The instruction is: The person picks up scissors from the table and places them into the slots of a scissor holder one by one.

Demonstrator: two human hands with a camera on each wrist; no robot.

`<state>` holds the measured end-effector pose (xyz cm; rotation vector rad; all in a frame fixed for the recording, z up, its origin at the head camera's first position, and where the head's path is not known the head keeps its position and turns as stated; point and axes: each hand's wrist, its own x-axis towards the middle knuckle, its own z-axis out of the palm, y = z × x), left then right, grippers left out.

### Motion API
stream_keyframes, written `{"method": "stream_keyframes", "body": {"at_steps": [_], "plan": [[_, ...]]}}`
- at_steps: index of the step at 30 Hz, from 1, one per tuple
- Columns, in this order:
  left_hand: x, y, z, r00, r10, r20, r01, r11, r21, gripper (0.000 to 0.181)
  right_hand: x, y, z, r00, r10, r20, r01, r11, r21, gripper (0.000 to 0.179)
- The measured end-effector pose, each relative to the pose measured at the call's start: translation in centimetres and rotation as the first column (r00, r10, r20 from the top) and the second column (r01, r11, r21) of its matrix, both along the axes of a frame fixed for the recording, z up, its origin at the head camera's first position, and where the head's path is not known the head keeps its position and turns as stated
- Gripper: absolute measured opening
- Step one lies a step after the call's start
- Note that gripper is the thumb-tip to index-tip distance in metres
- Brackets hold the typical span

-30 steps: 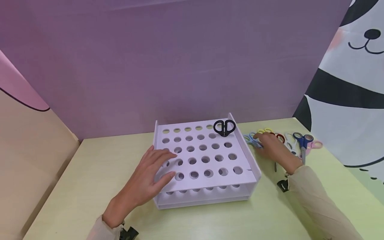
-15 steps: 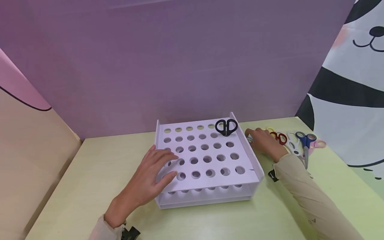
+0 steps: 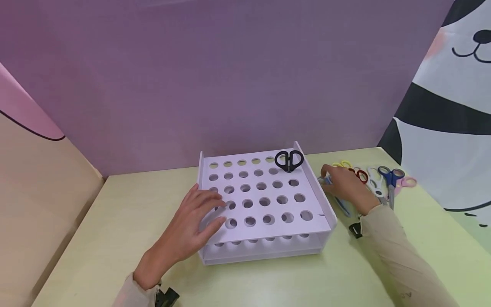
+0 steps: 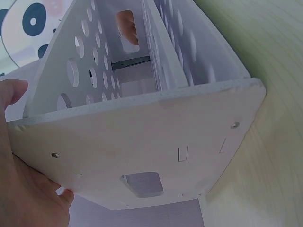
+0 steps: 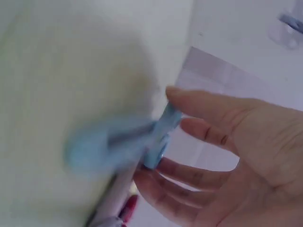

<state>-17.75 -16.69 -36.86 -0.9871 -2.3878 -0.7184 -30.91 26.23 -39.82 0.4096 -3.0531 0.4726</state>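
Note:
A white holed rack stands mid-table, with black-handled scissors upright in a back-right hole. My left hand rests over its left edge, fingers relaxed. In the left wrist view the thumb lies above the side panel and a fingertip touches its outer face. Right of the rack, my right hand pinches light-blue scissors by the handles between thumb and fingers. Their light-blue blade end points down toward the person; it is blurred in the right wrist view.
Several more scissors lie on the table to the right: yellow, red, white, dark blue and pink. A purple backdrop hangs behind, and a panda-print sheet at the right.
My right hand moved left toward the rack, then slightly back right, now with the light-blue scissors turned so their blade end points toward the person. My left hand has stayed on the rack.

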Motion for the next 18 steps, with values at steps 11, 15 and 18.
{"method": "stream_keyframes", "body": {"at_steps": [11,15,18], "plan": [[-0.1,0.0,0.0,1.0,0.007,0.0,-0.007,1.0,-0.003,0.029,1.1,1.5,2.9,0.998,-0.005,-0.066,0.001,0.998,-0.06,0.052],[-0.1,0.0,0.0,1.0,0.004,0.012,-0.004,1.0,-0.006,0.028,1.0,1.6,3.1,0.994,0.003,-0.11,-0.01,0.998,-0.056,0.048],[0.0,0.0,0.0,1.0,0.006,0.005,-0.006,1.0,-0.007,0.028,1.1,1.5,3.2,0.994,0.001,-0.111,-0.008,0.998,-0.063,0.048]]}}
